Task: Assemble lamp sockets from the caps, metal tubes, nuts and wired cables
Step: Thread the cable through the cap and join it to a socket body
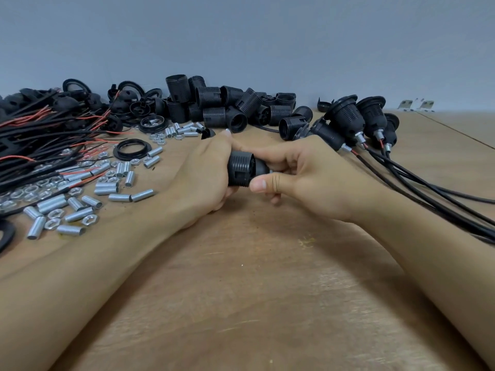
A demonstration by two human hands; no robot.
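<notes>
- Black ribbed plastic is what we hold at the middle of the desk [267, 290]: a socket body [242, 168] lying on its side, lifted a little above the wood.
- Our left hand [206, 172] wraps around its open end, with the fingers curled behind it.
- Our right hand [302, 175] pinches the rounded cap [261, 167] at the other end, thumb in front and forefinger on top; both grips are closed on the part.
- Near the left edge of the desk we see metal tubes [80, 199] scattered together with hex nuts [53, 223].
- At the far left corner lie the wired cables [48, 135], black and red, in a big bundle.
- Along the far edge, in the middle, stands a heap of loose socket shells [227, 108].
- Toward the far right, finished sockets [356, 121] lie together, and their black cords [428, 194] run to the right edge, passing behind our right wrist.
</notes>
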